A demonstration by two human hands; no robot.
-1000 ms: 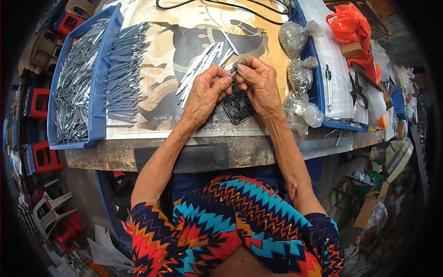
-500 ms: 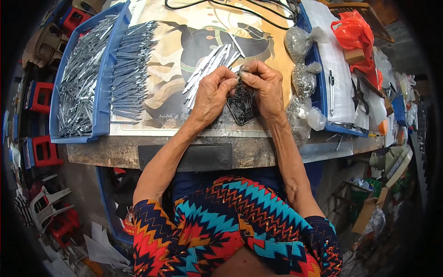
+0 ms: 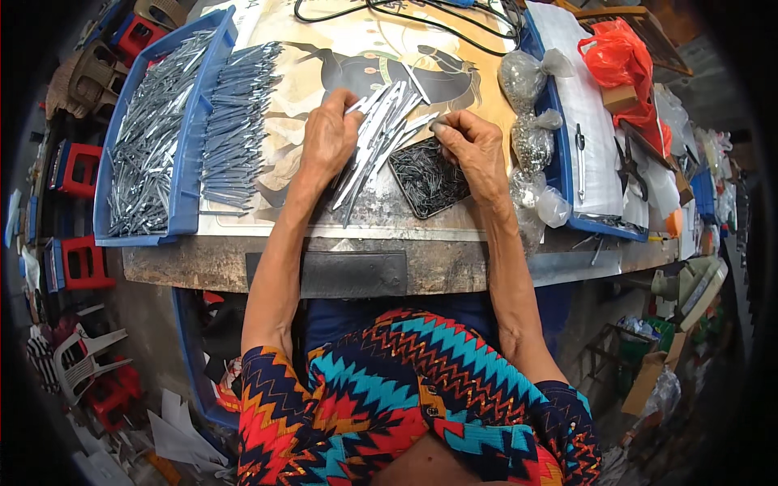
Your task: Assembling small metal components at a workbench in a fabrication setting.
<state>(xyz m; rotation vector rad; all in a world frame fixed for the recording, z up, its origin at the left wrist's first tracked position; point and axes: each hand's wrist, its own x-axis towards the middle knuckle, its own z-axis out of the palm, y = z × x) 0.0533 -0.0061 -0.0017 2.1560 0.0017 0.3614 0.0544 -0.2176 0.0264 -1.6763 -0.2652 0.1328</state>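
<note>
My left hand is at the left side of a loose pile of shiny silver metal strips, fingers curled and thumb tip near the strips' ends. Whatever it grips is hidden. My right hand hovers by the upper right corner of a small black tray, thumb and forefinger pinched together. Anything between those fingertips is too small to make out. Many thin dark pins fill the tray. The strips lie on a mat printed with a dark horse.
At the left, a blue bin holds many silver metal pieces; a row of similar pieces lies beside it. Knotted plastic bags of small parts line the right side, near a white-lined tray and pliers. A black cable crosses the far edge.
My hands were together over the black tray and are now apart. The left has moved left to the strips; the right has shifted slightly right, uncovering the tray.
</note>
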